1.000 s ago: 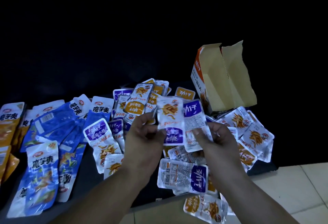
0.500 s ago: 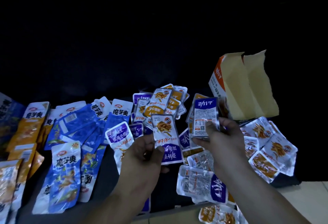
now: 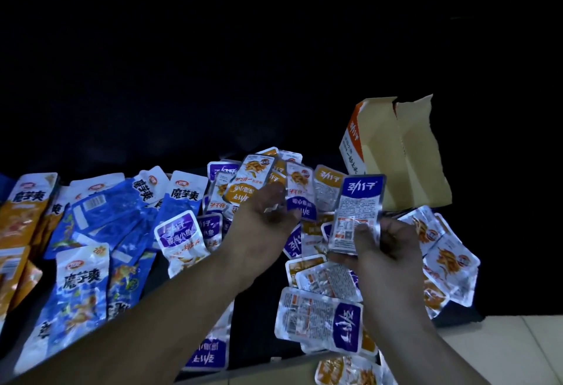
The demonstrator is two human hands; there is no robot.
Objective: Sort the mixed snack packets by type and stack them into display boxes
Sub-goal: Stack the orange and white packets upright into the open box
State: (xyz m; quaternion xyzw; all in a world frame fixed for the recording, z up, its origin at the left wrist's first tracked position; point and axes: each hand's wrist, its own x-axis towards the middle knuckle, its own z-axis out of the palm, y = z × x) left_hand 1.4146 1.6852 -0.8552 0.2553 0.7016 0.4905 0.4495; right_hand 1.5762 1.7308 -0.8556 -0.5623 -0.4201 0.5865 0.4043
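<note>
My left hand [image 3: 263, 226] grips a small purple-and-white fish snack packet [image 3: 300, 192] by its lower edge, over the middle of the pile. My right hand [image 3: 388, 250] pinches another purple packet [image 3: 358, 211] upright, its printed back facing me. Just behind that packet an open orange-and-white display box [image 3: 399, 153] stands with its torn flaps raised. More purple packets [image 3: 320, 320] lie below my hands, and small orange-toned ones [image 3: 441, 247] lie to the right.
Large blue packets [image 3: 91, 217] and orange packets [image 3: 24, 211] are spread over the left of the dark table [image 3: 259, 308]. A light tiled floor [image 3: 502, 351] shows past the table's near right edge. The background is black.
The two packets, held together a second ago, have come apart. My left hand has carried its packet up and away over the pile, while my right hand keeps its packet upright near the box.
</note>
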